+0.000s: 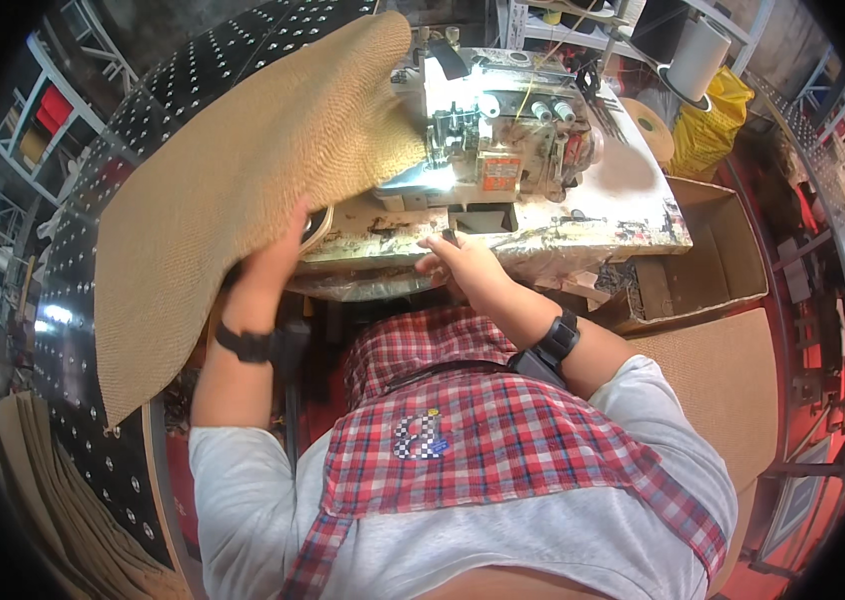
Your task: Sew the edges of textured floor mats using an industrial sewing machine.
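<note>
A large tan woven mat (243, 170) lies across the left of the sewing table, and its right end reaches the lit head of an industrial sewing machine (523, 140). My left hand (278, 245) grips the mat's near edge, with the fingers partly hidden by it. At the table's front edge, just below the machine, my right hand (458, 258) is bent with its fingers partly curled. A small dark item (450, 237) shows at its fingers; I cannot tell what it is.
A cardboard box (713, 250) stands right of the table, with a yellow bag (713, 125) behind it. A white thread cone (699, 60) sits at the upper right. A black perforated table (178, 95) extends left, and folded tan mats (53, 500) lie at the lower left.
</note>
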Motion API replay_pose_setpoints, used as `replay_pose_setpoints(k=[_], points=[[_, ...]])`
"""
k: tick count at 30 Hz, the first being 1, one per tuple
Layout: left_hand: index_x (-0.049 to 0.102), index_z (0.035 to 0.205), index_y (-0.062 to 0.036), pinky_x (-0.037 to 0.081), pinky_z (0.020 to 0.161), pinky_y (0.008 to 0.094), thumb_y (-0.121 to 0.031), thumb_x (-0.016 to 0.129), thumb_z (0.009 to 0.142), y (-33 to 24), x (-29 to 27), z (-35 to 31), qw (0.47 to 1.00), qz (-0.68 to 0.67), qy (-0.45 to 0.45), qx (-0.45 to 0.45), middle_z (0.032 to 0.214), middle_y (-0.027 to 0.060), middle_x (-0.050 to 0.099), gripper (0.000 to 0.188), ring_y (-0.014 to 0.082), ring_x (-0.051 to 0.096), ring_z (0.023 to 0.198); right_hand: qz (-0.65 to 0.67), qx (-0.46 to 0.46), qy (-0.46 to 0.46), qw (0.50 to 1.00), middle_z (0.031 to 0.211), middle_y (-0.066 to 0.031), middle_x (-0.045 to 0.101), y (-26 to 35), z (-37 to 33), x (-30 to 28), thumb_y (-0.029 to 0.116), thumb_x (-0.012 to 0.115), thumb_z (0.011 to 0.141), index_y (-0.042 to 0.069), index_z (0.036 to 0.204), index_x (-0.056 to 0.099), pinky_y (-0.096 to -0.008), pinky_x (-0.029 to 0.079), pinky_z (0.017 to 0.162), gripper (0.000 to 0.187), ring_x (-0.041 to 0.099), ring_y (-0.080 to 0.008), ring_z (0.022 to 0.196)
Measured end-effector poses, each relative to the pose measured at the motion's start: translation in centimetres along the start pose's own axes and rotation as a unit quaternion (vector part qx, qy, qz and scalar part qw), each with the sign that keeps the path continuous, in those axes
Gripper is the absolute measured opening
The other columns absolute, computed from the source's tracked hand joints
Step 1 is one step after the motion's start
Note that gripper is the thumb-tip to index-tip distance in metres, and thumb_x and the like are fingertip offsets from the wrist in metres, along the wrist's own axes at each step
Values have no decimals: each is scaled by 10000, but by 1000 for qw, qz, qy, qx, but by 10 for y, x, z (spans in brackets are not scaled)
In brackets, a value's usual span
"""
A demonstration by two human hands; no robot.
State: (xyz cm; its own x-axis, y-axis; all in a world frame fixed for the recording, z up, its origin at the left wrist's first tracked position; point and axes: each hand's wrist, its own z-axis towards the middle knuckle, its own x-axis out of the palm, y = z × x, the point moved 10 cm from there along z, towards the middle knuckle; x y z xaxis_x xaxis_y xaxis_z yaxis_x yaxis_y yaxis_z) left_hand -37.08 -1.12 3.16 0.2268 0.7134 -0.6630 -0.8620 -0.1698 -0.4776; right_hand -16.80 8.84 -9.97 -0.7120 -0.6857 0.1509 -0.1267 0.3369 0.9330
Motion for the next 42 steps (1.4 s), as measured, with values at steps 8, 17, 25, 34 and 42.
replay_pose_setpoints(k=[8, 17, 25, 34, 42], points=[[368, 1244, -84, 300, 956, 360, -296, 506, 817, -38, 41, -177, 810, -289, 393, -327, 1282, 87, 363, 496, 216, 346, 1172, 204, 22, 14, 979, 909, -92, 570, -9, 16, 21, 181, 505, 818, 7, 996, 510, -301, 467, 595, 248, 573, -191, 767], [325, 1258, -44, 322, 939, 353, -256, 560, 777, 150, -123, -212, 554, -770, -155, -278, 1281, 145, 329, 576, 251, 365, 1150, 153, 24, -12, 988, 804, -55, 585, -12, 18, -16, 198, 513, 815, 24, 922, 528, -262, 477, 508, 205, 578, -137, 656], [287, 1271, -10, 341, 923, 348, -221, 608, 740, 294, -189, -82, 894, -87, -246, -364, 1279, 195, 299, 655, 283, 381, 1131, 148, 32, -57, 987, 718, -36, 567, -16, 27, -11, 271, 518, 810, 79, 839, 538, -235, 352, 387, 195, 487, -117, 495], [312, 1217, 21, 422, 810, 436, -95, 549, 722, 256, -173, -144, 733, -411, -308, -446, 1151, 177, 429, 561, 301, 489, 997, 147, 7, -51, 988, 768, -40, 574, -10, 42, -13, 292, 505, 823, 64, 885, 540, -267, 400, 414, 239, 536, -139, 593], [336, 1216, -27, 330, 915, 418, -320, 470, 777, 107, -173, -231, 636, -556, -390, -367, 1196, 102, 422, 545, 272, 399, 1108, 274, 1, 14, 962, 895, -132, 571, -18, 44, -4, 215, 537, 815, -48, 1006, 491, -360, 477, 657, 328, 574, -229, 768]])
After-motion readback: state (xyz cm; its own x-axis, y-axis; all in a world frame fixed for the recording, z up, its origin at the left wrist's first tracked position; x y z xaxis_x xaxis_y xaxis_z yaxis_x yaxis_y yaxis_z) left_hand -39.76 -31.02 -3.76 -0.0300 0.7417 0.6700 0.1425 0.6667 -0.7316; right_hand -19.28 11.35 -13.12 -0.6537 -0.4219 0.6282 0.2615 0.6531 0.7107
